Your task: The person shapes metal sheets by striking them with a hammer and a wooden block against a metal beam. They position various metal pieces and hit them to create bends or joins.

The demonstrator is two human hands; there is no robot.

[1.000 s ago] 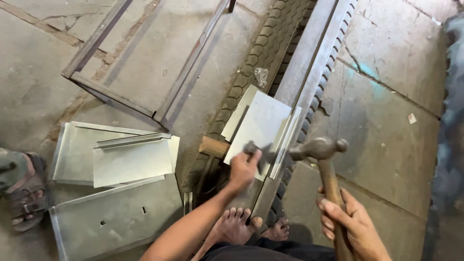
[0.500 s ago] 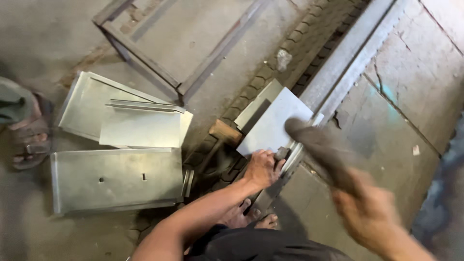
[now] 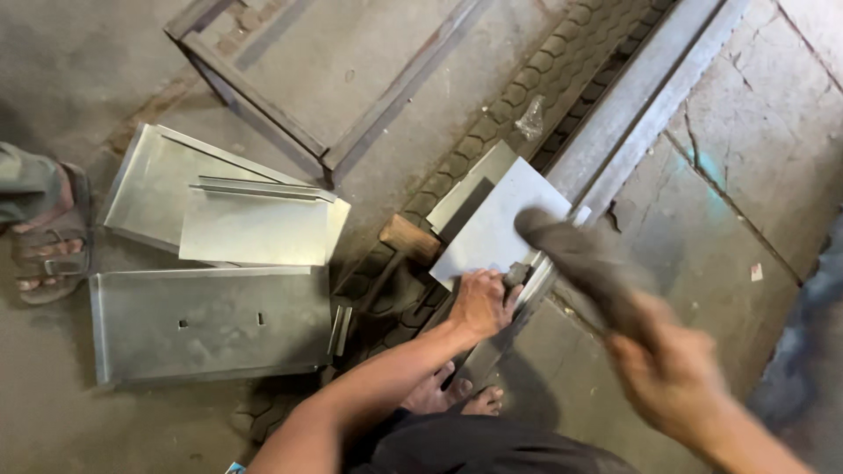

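— What lies nearest the steel rail (image 3: 615, 132)?

— The bare feet (image 3: 439, 397), at its near end. Just above them the left hand (image 3: 481, 303) is curled, its fingers pressing down the near edge of a pale metal sheet (image 3: 500, 230) that rests against the rail.

— And the other hand?

— The right hand (image 3: 672, 373), right of the rail, is closed round the handle of a hammer (image 3: 575, 256). The hammer is blurred; its head is over the sheet's right edge.

— Any packages or labels?

— A small white scrap (image 3: 757, 272) on the floor, well right of the rail. Left of the rail a wooden mallet (image 3: 408, 239) lies on a tyre strip (image 3: 518, 96).

— Open room?

— Further left are flat metal trays (image 3: 206, 320), stacked. Beyond them stands a steel frame (image 3: 263, 105); a sandalled foot (image 3: 48, 233) is at the far left.
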